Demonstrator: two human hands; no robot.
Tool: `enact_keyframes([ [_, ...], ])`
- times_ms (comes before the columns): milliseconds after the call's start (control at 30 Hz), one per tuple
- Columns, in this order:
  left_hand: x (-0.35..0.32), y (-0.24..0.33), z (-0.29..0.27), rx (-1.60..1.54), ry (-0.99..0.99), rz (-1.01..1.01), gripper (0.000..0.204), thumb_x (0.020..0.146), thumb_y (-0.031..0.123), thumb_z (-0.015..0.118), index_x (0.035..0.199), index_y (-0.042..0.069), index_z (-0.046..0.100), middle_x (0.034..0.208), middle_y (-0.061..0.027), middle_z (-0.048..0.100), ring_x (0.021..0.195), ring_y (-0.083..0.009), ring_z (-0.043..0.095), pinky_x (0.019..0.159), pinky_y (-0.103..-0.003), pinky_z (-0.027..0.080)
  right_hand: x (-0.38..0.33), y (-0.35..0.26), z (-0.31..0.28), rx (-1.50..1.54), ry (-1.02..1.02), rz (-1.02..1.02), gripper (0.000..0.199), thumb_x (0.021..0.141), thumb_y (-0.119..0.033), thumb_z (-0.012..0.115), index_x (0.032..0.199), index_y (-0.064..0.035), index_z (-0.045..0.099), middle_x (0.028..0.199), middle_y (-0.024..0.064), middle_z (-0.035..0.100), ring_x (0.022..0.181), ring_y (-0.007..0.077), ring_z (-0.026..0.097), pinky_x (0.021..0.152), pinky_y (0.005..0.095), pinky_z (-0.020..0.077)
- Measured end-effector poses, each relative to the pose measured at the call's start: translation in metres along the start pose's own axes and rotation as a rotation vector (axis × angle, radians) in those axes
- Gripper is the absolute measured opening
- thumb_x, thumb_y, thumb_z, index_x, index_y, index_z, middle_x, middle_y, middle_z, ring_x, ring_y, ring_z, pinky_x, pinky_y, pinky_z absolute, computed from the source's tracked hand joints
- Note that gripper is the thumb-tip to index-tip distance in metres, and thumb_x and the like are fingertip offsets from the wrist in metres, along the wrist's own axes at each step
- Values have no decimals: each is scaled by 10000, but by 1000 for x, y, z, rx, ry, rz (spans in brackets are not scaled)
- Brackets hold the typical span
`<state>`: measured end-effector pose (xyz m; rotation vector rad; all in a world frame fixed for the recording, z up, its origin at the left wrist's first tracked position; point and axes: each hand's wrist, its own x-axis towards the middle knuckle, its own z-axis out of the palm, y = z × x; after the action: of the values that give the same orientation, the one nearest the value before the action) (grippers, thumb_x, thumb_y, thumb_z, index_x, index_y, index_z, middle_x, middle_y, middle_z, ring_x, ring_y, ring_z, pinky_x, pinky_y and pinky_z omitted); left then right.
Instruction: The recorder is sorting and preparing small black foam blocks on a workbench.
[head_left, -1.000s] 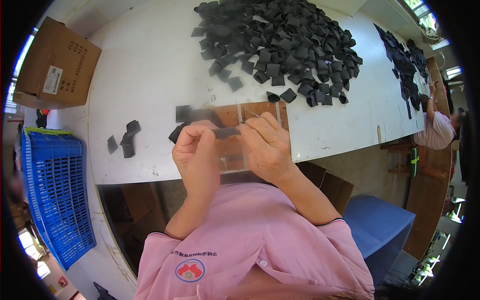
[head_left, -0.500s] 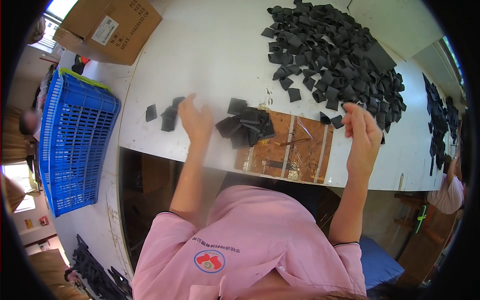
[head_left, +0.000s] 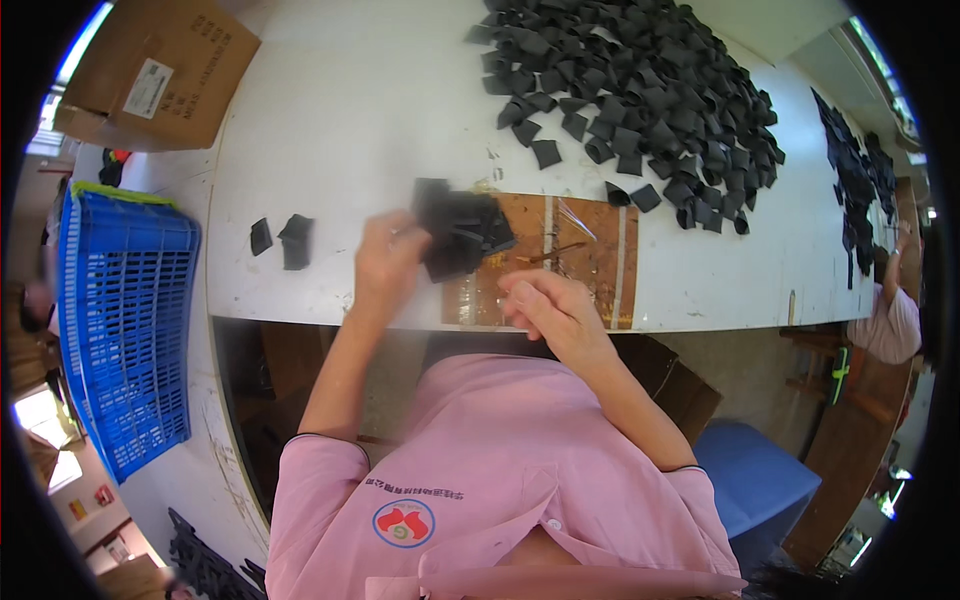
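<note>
My left hand [head_left: 388,265] is smeared by motion at the left side of a small pile of flat black pieces [head_left: 465,235], its curled fingers meeting the pile's edge. Whether it grips a piece cannot be made out. Over the front of a brown board [head_left: 590,270], my right hand [head_left: 560,312] has thumb and fingers pressed together; anything between them is hidden. The pile covers the board's left end. Two black pieces [head_left: 296,240] lie apart on the white table, left of my left hand.
A large heap of black folded pieces [head_left: 640,110] spreads over the table's far right. At the left stand a blue plastic basket [head_left: 130,330] and, behind it, a cardboard box [head_left: 160,75]. A blue stool [head_left: 750,475] is below the table at right. Another person [head_left: 888,322] is at far right.
My left hand has moved from the loose pieces at left to the small pile. My right hand has come left and nearer, from beside the big heap to the board. The whole view has shifted.
</note>
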<state>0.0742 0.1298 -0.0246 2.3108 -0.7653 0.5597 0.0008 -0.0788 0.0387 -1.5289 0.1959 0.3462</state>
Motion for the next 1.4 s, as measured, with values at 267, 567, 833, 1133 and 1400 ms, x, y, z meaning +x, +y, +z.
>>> enact_keyframes([
  [267, 9, 125, -9, -815, 143, -611, 218, 725, 1, 583, 941, -12, 555, 912, -100, 529, 799, -185, 521, 638, -277, 450, -4, 7, -16, 683, -65, 172, 165, 846, -182, 540, 881, -30, 592, 738, 12, 585, 601, 51, 504, 507, 194, 418],
  [567, 26, 114, -3, -1504, -227, -1103, 87, 790, 92, 587, 847, 27, 573, 631, -38, 570, 528, -87, 532, 473, -183, 422, -9, 4, -38, 632, -176, 177, 166, 819, -175, 572, 894, -27, 586, 734, 18, 586, 579, 60, 485, 493, 185, 384],
  [833, 30, 130, 1, -1018, -155, -975, 55, 775, 47, 617, 782, -3, 595, 618, -25, 568, 512, -64, 514, 457, -172, 414, -19, -6, -24, -368, 356, -512, 191, 711, -108, 666, 839, -9, 565, 755, 87, 519, 593, 182, 541, 476, 267, 419],
  [1133, 28, 141, 7, -857, -147, -753, 45, 795, 23, 584, 779, -19, 586, 630, -26, 562, 519, -57, 510, 446, -164, 410, -13, -5, -14, -809, 529, -804, 57, 765, -60, 564, 769, -7, 541, 701, 93, 485, 595, 248, 512, 474, 292, 416],
  [1400, 31, 125, 3, -1164, -156, -976, 54, 765, 46, 618, 787, 6, 589, 596, -31, 559, 459, -44, 475, 400, -151, 366, -18, -5, -28, -110, 328, -291, 122, 791, -100, 570, 810, 14, 530, 711, 75, 493, 568, 153, 479, 496, 252, 393],
])
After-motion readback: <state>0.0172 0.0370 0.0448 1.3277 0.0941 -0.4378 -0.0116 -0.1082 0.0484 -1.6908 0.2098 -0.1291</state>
